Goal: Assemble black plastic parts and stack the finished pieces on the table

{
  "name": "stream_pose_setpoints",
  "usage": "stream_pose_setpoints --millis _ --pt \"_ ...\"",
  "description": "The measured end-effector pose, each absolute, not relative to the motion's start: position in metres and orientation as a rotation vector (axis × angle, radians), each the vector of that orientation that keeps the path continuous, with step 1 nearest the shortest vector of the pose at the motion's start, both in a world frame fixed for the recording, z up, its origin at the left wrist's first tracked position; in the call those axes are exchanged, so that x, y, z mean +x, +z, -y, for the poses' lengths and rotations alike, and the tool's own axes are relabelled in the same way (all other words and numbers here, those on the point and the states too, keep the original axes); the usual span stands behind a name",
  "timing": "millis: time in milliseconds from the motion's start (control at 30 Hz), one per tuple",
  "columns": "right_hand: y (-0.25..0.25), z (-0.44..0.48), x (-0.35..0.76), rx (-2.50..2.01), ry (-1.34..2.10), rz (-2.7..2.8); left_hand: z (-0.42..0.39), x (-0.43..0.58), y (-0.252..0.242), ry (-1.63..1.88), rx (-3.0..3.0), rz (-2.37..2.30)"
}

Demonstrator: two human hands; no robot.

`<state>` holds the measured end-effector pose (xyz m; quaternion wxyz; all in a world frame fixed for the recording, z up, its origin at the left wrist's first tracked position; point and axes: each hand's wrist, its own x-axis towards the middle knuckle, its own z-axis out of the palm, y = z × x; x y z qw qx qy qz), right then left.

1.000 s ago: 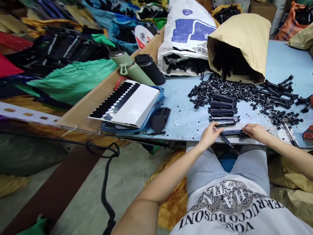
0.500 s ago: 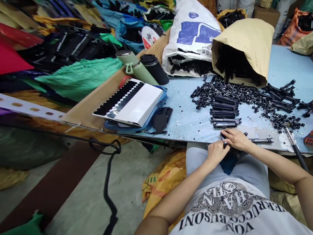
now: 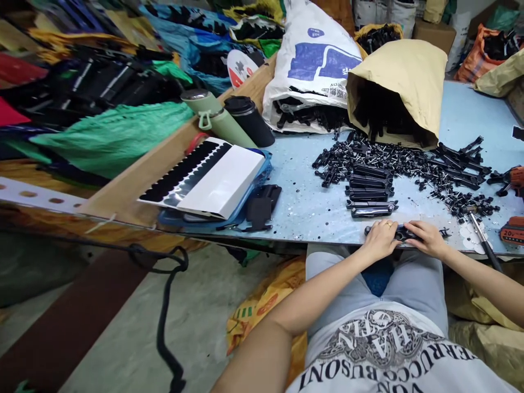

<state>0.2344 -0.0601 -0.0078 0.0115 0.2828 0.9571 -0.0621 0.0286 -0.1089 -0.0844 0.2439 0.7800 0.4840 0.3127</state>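
Observation:
At the table's front edge, my left hand [image 3: 381,238] and my right hand [image 3: 426,238] are side by side, both closed on a long black plastic bar [image 3: 402,233] that lies along the edge. The bar's middle shows between the fingers, and the hands hide much of the rest. Just beyond them, several similar black bars [image 3: 371,192] lie stacked in a neat row. Behind that row spreads a heap of small black parts with metal pins [image 3: 388,155]. To the right of my right hand rests a tool with a metal shaft and black handle [image 3: 483,236].
A brown paper bag [image 3: 403,71] and a white sack [image 3: 315,65], both holding black parts, stand at the back. A white box [image 3: 223,180], a green flask [image 3: 223,120] and a black cup [image 3: 249,121] are at left. An orange power tool [image 3: 513,177] is at right.
My hands were close together, with the left hand lower and partly under the right. Now they are apart, side by side on the bar at the table edge. The view has shifted slightly.

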Motion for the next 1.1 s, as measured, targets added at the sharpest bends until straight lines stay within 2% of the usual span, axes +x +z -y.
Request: stream_pose_setpoints --millis 133,433,533,667,767,900,1000,1100 --pt "-0.005 0.049 0.234 0.768 -0.483 -2.947 0.109 0.034 -0.090 0.885 2.094 -1.345" --pt "-0.002 0.039 0.236 0.729 -0.474 -2.856 0.110 0.035 -0.090 0.893 2.047 -1.396" --pt "0.001 0.036 0.238 0.616 -0.242 -2.817 0.114 0.029 -0.087 0.864 2.162 -1.374" --pt "0.003 0.039 0.244 0.841 0.328 -2.683 0.116 0.019 -0.089 0.819 2.406 -1.413" --pt "0.013 0.045 0.238 0.850 0.388 -2.669 0.112 0.008 -0.091 0.914 2.416 -1.469" --pt "0.051 0.062 0.201 0.650 0.046 -2.896 0.120 -0.018 -0.075 1.291 2.302 -1.350" --pt "0.079 0.084 0.170 0.440 -0.588 -3.022 0.145 -0.037 -0.045 1.606 2.046 -0.923" --pt "0.078 0.112 0.154 0.367 -1.108 -3.024 0.174 -0.041 -0.017 1.773 1.697 -0.625"
